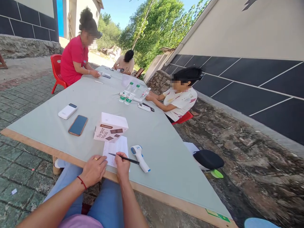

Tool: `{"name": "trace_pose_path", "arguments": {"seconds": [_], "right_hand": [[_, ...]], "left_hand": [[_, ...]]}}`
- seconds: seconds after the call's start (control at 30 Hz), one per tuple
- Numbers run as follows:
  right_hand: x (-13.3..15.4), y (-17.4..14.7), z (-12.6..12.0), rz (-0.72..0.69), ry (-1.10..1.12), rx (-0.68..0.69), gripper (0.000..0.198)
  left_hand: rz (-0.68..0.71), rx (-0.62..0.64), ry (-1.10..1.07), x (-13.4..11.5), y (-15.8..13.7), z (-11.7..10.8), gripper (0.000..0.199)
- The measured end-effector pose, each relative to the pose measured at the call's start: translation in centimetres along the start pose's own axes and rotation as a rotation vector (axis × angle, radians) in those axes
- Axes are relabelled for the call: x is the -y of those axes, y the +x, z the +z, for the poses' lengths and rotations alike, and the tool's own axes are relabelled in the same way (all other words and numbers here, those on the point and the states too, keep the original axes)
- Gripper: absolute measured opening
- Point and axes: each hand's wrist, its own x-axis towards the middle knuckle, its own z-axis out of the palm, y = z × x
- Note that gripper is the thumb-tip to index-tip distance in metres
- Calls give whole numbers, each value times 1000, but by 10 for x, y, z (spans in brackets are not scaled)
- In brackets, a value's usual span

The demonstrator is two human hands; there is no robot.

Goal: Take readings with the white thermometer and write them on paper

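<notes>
My right hand (123, 166) grips a black pen (129, 159), its tip pointing left over a sheet of paper (116, 146) with faint print or writing. Flat at the sheet's left edge lies my left hand (95, 170), fingers stretched out, with a ring on one finger and a red cord at the wrist. Just beyond the paper stands a white box marked "Super Meal" (111, 126), hiding the sheet's far edge. To the right of the pen, a white and blue infrared thermometer (140, 158) rests on the table.
On the table (163, 164) are a phone (78, 125), a white power bank (67, 111) and two water bottles (128, 95). A person in red (73, 60) sits at left, another in a patterned shirt (182, 101) at right, a third (125, 65) at the far end.
</notes>
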Motion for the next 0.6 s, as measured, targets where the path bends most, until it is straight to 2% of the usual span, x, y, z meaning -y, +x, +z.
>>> {"name": "trace_pose_path", "arguments": {"seconds": [0.13, 0.33, 0.6], "right_hand": [[2, -5, 0, 18, -12, 128, 33], [6, -3, 1, -44, -106, 24, 18], [7, -7, 5, -107, -209, 96, 16]], "left_hand": [[2, 5, 19, 0, 0, -1, 23], [5, 15, 45, 1, -1, 1, 21], [1, -8, 31, 1, -2, 3, 23]]}}
